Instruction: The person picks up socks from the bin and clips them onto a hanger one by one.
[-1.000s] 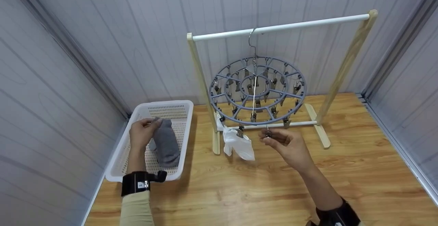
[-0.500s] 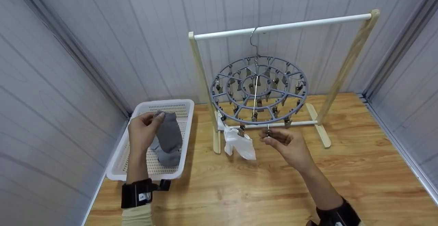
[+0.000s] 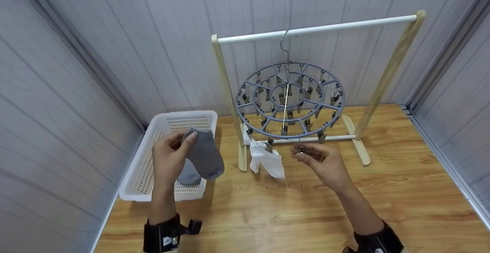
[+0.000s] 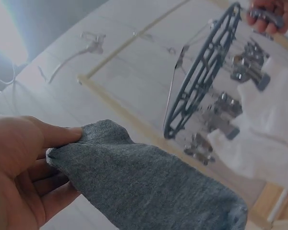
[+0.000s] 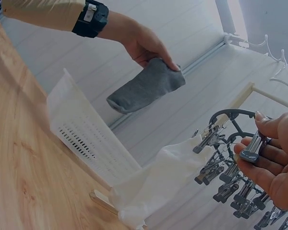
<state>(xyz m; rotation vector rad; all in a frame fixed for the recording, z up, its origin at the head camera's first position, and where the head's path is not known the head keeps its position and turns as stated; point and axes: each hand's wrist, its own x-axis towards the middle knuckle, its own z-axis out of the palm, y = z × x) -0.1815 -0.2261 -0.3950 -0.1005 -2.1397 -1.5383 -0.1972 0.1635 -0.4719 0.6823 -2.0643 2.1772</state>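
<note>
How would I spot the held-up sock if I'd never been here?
In the head view, find the white basket left of the rack. By its right edge, the left hand pinches a gray sock at one end. Unlike the gray cloth lying in the basket or the white cloth hanging nearby, this one is hand-held.

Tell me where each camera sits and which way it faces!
Head: on the person's head, facing forward and down at the basket, rack and hanger; left hand and right hand show.
Left wrist: on that wrist, facing past the gray sock toward the hanger; left hand and part of the right hand show.
Right wrist: on that wrist, facing past the clip toward the gray sock and basket; both hands show.
Both wrist views share the gray sock, hanger and white cloth.
</note>
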